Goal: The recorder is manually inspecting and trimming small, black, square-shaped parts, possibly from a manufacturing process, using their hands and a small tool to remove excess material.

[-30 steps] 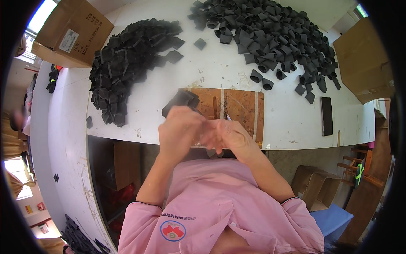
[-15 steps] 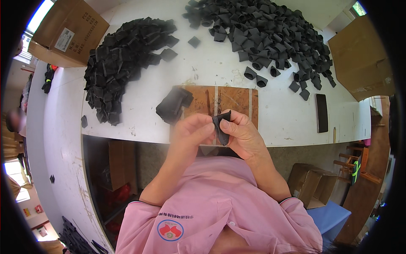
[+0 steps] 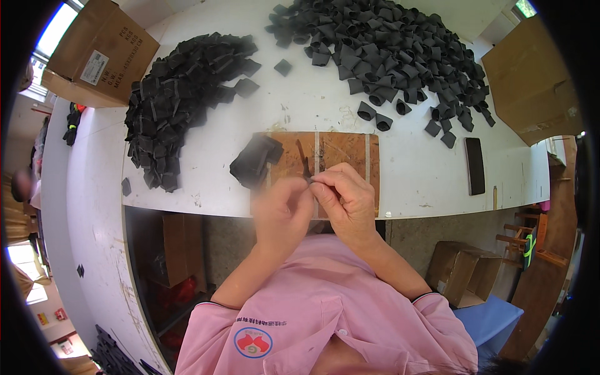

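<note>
My two hands meet over the front of a brown wooden board [image 3: 350,153]. My right hand [image 3: 344,197] is closed in a pinch, thumb and forefinger together. Facing it, my left hand [image 3: 282,209] is curled and smeared by motion, its fingertips touching the right ones. Only a sliver of the black fabric piece [image 3: 309,180] shows between the fingertips; the fingers hide the rest. A thin dark strip [image 3: 301,153] runs up the board from there, and I cannot tell what it is. Left of the hands, a bunched black fabric piece [image 3: 251,162] overlaps the board's edge.
Flat black fabric pieces [image 3: 181,94] are heaped at the left, rolled black fabric tubes [image 3: 381,56] at the back right. Cardboard boxes stand at the back left [image 3: 103,53] and right [image 3: 531,81]. A dark phone [image 3: 475,166] lies right on the white table [image 3: 425,172].
The black fabric piece was held up in plain sight between both hands; now it is almost hidden. The left hand has moved slightly down, the right hand slightly left. The view has shifted slightly.
</note>
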### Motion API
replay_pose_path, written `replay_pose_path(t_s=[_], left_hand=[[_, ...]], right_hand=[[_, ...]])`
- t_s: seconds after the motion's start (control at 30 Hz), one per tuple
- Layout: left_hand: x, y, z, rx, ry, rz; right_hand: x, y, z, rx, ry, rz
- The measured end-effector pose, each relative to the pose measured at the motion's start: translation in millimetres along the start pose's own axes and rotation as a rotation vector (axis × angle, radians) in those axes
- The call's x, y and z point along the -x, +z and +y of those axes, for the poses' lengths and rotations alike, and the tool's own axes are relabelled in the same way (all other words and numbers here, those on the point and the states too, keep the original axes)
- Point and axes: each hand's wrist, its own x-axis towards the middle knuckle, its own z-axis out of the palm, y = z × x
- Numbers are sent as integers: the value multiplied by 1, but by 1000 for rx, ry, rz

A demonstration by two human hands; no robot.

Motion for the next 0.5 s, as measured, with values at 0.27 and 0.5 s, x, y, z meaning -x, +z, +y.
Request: replay_pose_path(t_s=[0.27,0.5], left_hand=[[-11,0,4,712,-449,156],[-7,-2,7,569,-349,59]], right_hand=[[-4,11,7,272,-90,88],[-10,-2,-3,-1300,861,-217]])
